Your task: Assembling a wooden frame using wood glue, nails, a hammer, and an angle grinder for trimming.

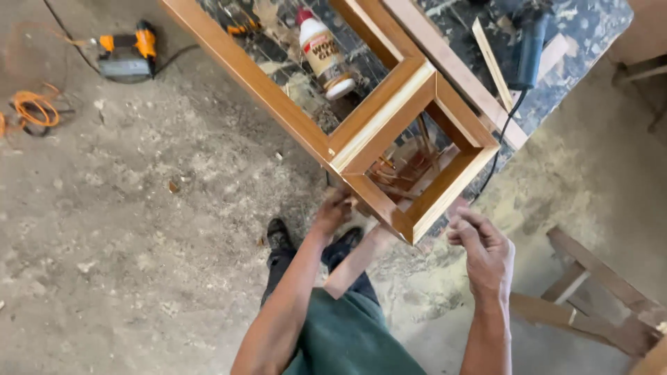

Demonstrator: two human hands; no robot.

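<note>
Head view, wooden frame (389,132) overhanging tabletop (597,28) edge; left hand (332,212) grip closed on frame's lower rail, right hand (486,253) just beside frame corner, fingers curled, grasping nothing; glue bottle (323,52) behind frame.

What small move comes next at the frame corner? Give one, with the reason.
Probably bring the right hand onto the frame at its near corner. The left hand already touches the frame's lower left edge, while the right hand hovers just off the corner, fingers curled and holding nothing. That corner juts past the bench unsupported, so a second grip would likely steady it.
</note>
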